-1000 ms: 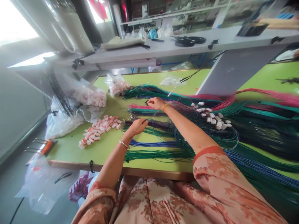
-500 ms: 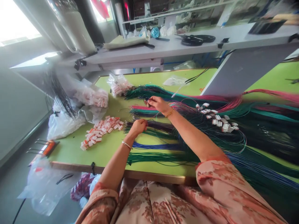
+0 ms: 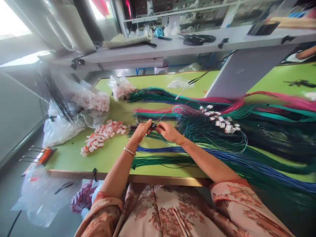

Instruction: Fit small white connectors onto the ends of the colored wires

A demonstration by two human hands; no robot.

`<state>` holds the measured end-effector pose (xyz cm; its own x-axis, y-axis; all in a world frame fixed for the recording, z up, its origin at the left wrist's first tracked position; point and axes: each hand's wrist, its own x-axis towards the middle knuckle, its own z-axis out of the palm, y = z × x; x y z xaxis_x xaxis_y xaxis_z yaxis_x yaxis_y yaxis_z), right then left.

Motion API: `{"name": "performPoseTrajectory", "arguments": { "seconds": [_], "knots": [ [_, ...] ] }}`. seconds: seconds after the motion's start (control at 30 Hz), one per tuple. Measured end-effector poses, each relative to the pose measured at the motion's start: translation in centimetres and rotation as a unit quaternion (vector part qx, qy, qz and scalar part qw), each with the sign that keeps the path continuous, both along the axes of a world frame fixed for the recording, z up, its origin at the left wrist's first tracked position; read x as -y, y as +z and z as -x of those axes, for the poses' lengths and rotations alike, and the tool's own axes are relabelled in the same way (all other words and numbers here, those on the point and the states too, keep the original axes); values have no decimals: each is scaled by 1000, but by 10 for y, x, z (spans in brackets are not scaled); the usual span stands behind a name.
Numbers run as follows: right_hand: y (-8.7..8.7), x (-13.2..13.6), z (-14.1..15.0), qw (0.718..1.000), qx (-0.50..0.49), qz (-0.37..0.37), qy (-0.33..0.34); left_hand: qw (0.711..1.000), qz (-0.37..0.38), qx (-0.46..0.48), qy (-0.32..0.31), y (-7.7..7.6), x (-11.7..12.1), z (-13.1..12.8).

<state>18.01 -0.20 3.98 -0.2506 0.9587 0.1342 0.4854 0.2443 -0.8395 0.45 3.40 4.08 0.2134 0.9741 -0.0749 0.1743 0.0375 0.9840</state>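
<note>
while the green table [image 3: 89, 161] spreads beneath everything, the wire bundles [image 3: 160, 160] lie across it in pink, teal, blue and dark green, glinting at their left ends. a loose pile of white and orange connectors [image 3: 103, 136] sits left of the hands, and a cluster of white connectors [image 3: 223, 122] rests on the bundles to the right. the right hand [image 3: 170, 131] has come down from over the pink strands [image 3: 153, 111], where it was half a second ago, and now meets the left hand [image 3: 141, 131], which has hardly moved. both hands pinch, fingertips nearly touching, at a small black piece [image 3: 153, 126]; it is between them above the bundles, and earlier a dark item showed at the right hand alone. what else the curled fingers cover, i cannot tell.
</note>
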Motion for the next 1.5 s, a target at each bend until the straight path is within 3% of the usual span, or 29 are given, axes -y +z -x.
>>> {"name": "performPoseTrajectory", "arguments": {
  "seconds": [0.1, 0.27, 0.4, 0.57, 0.73, 0.9, 1.0, 1.13, 1.27, 1.5],
  "knots": [
    [-7, 3, 6, 1000, 15, -6, -4, 996, -26, -74, -39, 2, 3, -2],
    [-10, 14, 14, 993, 113, -33, -12, 997, -55, -52, 4, -5, 3, -2],
    [13, 29, 9, 966, 244, -85, -16, 998, -53, -15, 20, -16, 1, 3],
    [46, 8, -3, 965, 182, -178, -61, 978, -174, -115, 3, -16, 12, 5],
    [45, -50, 7, 957, 280, -73, 14, 906, -343, -247, -12, -8, 26, -1],
    [29, -82, 23, 946, 270, 70, 163, 866, -407, -290, -27, -8, 31, 0],
    [22, -82, 28, 967, 178, 109, 146, 875, -390, -284, -16, -9, 34, 0],
    [14, -70, 35, 992, 14, 121, 40, 929, -293, -223, 33, -14, 39, -1],
    [10, -57, 40, 993, -78, 80, -36, 968, -185, -142, 95, -22, 40, -3],
    [19, -27, 35, 984, -170, -7, -58, 992, -29, 30, 116, -25, 33, -6]
  ]
}}
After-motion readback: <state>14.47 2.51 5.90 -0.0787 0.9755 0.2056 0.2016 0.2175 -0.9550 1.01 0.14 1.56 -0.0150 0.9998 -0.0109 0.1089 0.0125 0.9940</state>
